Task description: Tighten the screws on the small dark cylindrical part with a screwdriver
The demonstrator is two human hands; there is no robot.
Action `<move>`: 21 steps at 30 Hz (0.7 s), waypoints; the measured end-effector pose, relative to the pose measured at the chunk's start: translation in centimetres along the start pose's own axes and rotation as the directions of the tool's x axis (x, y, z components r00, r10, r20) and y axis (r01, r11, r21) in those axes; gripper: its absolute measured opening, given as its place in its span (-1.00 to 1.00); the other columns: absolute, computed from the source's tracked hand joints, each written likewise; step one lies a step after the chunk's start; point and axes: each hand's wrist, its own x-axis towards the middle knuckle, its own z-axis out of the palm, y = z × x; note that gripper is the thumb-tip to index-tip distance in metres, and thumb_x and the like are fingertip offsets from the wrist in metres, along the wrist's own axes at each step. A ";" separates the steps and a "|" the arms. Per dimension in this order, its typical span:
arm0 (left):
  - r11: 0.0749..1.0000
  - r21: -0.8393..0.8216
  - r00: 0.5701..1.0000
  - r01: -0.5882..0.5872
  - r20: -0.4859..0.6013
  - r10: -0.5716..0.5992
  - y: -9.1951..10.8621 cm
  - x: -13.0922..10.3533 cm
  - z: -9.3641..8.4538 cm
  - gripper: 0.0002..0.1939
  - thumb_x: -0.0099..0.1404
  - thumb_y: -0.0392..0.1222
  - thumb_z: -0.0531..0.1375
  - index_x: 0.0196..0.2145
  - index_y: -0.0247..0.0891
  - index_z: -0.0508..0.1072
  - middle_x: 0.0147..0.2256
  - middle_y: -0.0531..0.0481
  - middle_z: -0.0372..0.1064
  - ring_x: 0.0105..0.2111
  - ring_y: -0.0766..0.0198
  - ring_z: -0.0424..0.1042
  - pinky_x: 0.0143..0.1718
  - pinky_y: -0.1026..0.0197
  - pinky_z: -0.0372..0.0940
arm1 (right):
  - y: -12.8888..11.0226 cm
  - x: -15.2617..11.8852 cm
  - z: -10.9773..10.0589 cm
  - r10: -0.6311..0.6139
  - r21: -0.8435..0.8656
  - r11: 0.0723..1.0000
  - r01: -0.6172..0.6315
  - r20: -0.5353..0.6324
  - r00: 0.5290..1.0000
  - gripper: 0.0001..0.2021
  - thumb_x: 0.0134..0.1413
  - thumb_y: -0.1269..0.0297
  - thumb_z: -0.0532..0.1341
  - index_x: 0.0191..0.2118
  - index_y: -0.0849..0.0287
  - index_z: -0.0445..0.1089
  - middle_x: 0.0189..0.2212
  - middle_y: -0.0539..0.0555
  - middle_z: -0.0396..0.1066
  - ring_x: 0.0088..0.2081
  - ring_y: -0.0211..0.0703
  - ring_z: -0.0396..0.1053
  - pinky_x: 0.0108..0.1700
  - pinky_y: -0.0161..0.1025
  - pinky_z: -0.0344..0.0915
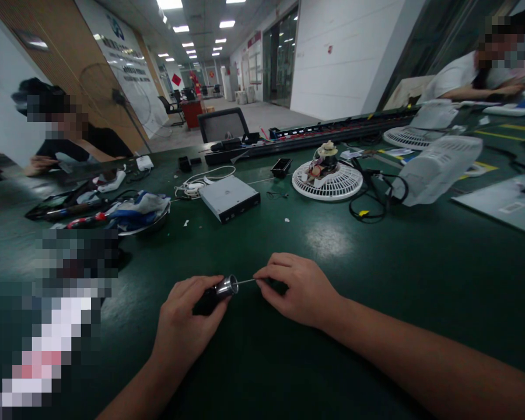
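The left hand point(184, 318) is gripping a dark, silver-ended cylinder point(227, 285), half curled around it. The right hand point(300, 290) is nearly closed, pinching the tip of a thin rod point(245, 281) that is projecting from the silver end. Both forearms point(402, 345) are slanting inward over the worktop point(258, 373).

One head-worn camera looks forward and down, close over the green table point(227, 248)

Bright ceiling lights point(227, 24) run back near 12 o'clock over a grey floor point(258, 114), with glass doors point(280, 58) at 12, a white wall point(339, 55) at 1, a mesh-backed chair point(223, 124) at 11 and wood panelling point(65, 55) at 10.
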 end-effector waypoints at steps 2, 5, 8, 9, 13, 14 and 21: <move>1.000 0.007 1.000 -0.001 -0.001 0.001 0.0 0.0 0.0 -0.74 0.20 -0.18 0.28 -0.11 -0.12 0.49 -0.20 -0.01 0.54 -0.20 0.11 0.52 -0.15 -0.01 0.42 | 0.0 0.0 0.0 0.026 -0.029 0.999 -0.026 0.012 1.000 -0.82 0.21 0.30 0.17 -0.17 0.13 0.52 -0.31 0.05 0.46 -0.27 -0.20 0.38 -0.26 -0.24 0.27; 1.000 0.015 1.000 0.001 -0.008 -0.001 0.1 0.1 0.0 -0.75 0.19 -0.19 0.29 -0.13 -0.12 0.49 -0.21 0.00 0.53 -0.20 0.11 0.51 -0.16 0.00 0.41 | 0.1 0.1 0.0 0.063 -0.072 0.996 -0.059 0.041 0.997 -0.83 0.19 0.30 0.18 -0.20 0.13 0.52 -0.32 0.04 0.45 -0.28 -0.19 0.38 -0.27 -0.24 0.25; 1.000 0.014 1.000 0.004 -0.005 -0.004 0.1 0.1 -0.1 -0.74 0.19 -0.21 0.28 -0.13 -0.13 0.48 -0.21 0.00 0.53 -0.21 0.12 0.51 -0.17 0.00 0.41 | 0.1 0.1 -0.2 0.051 -0.066 0.997 -0.047 0.057 0.997 -0.86 0.13 0.31 0.20 -0.27 0.15 0.52 -0.36 0.03 0.44 -0.30 -0.19 0.37 -0.29 -0.24 0.24; 1.000 0.013 1.000 0.004 -0.003 -0.004 0.1 0.1 -0.1 -0.74 0.20 -0.21 0.28 -0.13 -0.13 0.48 -0.21 0.00 0.53 -0.21 0.12 0.51 -0.17 0.00 0.41 | 0.1 0.1 -0.2 0.037 -0.046 0.998 -0.034 0.060 0.998 -0.87 0.12 0.32 0.20 -0.27 0.16 0.51 -0.37 0.03 0.44 -0.31 -0.19 0.37 -0.29 -0.24 0.24; 1.000 0.017 1.000 -0.004 -0.001 0.004 0.0 0.0 -0.1 -0.73 0.20 -0.20 0.29 -0.12 -0.12 0.48 -0.20 0.00 0.53 -0.19 0.12 0.50 -0.16 0.00 0.40 | -0.1 0.1 -0.2 0.005 0.022 1.000 -0.006 0.057 0.998 -0.85 0.16 0.32 0.18 -0.23 0.17 0.50 -0.35 0.03 0.44 -0.30 -0.21 0.37 -0.27 -0.26 0.26; 1.000 0.017 1.000 -0.006 0.001 0.006 0.0 0.0 0.0 -0.73 0.20 -0.19 0.29 -0.11 -0.12 0.48 -0.20 -0.01 0.53 -0.19 0.11 0.50 -0.15 -0.01 0.40 | -0.1 0.1 -0.2 0.012 0.015 1.000 -0.012 0.051 0.999 -0.84 0.19 0.32 0.17 -0.21 0.17 0.50 -0.33 0.04 0.45 -0.29 -0.21 0.37 -0.26 -0.25 0.26; 1.000 0.019 1.000 -0.007 -0.006 0.007 0.1 0.1 -0.1 -0.75 0.19 -0.18 0.28 -0.14 -0.12 0.50 -0.21 -0.02 0.54 -0.21 0.09 0.52 -0.17 -0.01 0.41 | 0.2 0.0 -0.1 0.058 -0.099 0.994 -0.049 0.089 0.994 -0.83 0.21 0.31 0.17 -0.20 0.12 0.52 -0.33 0.05 0.43 -0.28 -0.18 0.37 -0.29 -0.24 0.23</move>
